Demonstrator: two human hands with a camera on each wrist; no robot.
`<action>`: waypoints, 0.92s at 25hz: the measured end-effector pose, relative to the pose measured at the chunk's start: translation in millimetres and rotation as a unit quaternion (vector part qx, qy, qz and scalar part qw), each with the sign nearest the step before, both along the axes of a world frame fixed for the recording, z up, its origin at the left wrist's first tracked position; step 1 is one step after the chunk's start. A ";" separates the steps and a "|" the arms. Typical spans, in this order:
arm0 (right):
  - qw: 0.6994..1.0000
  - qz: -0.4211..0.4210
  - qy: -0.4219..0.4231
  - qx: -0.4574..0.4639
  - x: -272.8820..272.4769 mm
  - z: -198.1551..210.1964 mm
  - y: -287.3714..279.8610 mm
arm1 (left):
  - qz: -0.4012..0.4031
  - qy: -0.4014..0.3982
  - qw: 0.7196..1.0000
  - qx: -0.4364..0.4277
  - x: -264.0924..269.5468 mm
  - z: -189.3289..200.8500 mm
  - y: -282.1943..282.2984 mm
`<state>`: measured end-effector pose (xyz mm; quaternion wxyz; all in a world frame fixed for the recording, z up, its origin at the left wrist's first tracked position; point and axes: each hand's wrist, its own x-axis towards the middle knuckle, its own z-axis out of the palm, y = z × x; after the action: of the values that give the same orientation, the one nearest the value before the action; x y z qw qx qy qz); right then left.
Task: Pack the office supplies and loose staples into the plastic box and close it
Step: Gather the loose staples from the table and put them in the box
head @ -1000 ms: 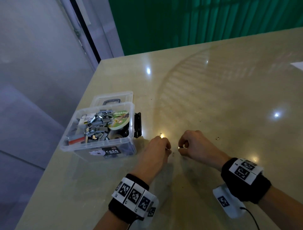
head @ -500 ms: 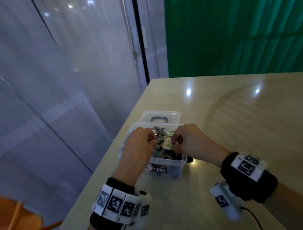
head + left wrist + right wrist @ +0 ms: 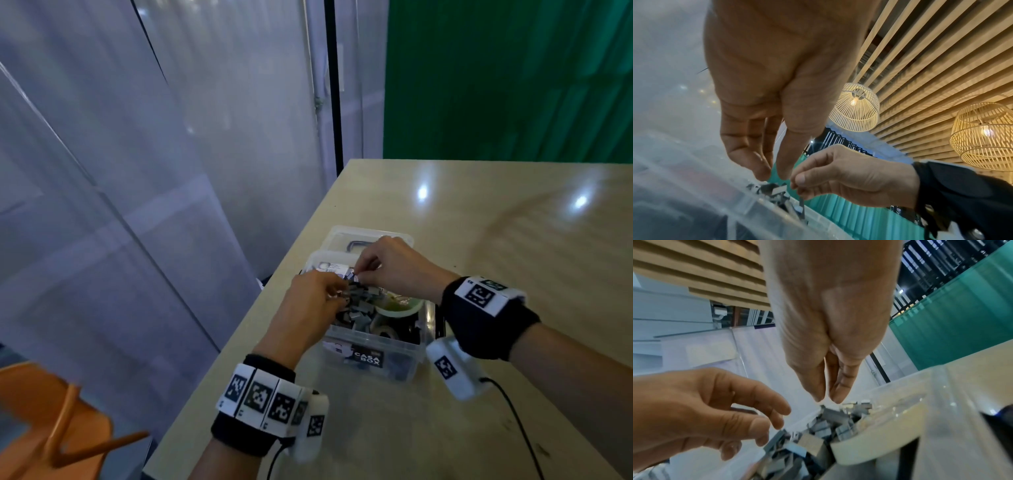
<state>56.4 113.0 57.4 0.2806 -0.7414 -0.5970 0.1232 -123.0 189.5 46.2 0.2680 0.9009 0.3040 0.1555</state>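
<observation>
A clear plastic box [image 3: 397, 363] stands open near the table's left edge, with its lid [image 3: 340, 236] lying flat behind it. Inside are a heap of grey staples [image 3: 363, 305] [image 3: 834, 423] and a masking tape roll [image 3: 399, 306] [image 3: 879, 438]. Both hands hover over the heap. My left hand [image 3: 339, 296] [image 3: 772, 175] has loose, spread fingers and holds nothing in the right wrist view. My right hand [image 3: 359, 272] [image 3: 827, 400] points down with thumb pressed to forefinger. In the left wrist view a thin grey staple strip [image 3: 801, 203] hangs just under that pinch.
The beige table [image 3: 513, 257] stretches right and back from the box. A black object [image 3: 440, 325] stands against the box's right side. An orange chair [image 3: 51, 421] sits below the table's left edge, beside a glass partition [image 3: 137, 205].
Both hands have risen from the table, where they pinched loose staples, and moved left over the box. The left hand's fingers have since spread apart. The head camera has swung left.
</observation>
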 end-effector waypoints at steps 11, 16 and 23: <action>0.999 -0.020 0.018 -0.028 29.3 19.4 -83.9 | -0.048 -0.066 0.997 -0.006 47.0 18.6 -29.7; 0.993 -0.111 0.032 -0.005 34.2 12.5 -163.4 | -0.192 -0.057 0.979 -0.026 83.0 18.9 -104.5; 0.966 -0.181 0.079 -0.166 34.3 -63.5 -247.3 | -0.252 0.124 0.959 -0.024 107.9 -54.8 -170.6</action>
<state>90.6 -134.3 -6.2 0.2180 -0.8611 -0.3999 0.2260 -15.1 18.9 -8.7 0.2807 0.9537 0.1013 -0.0372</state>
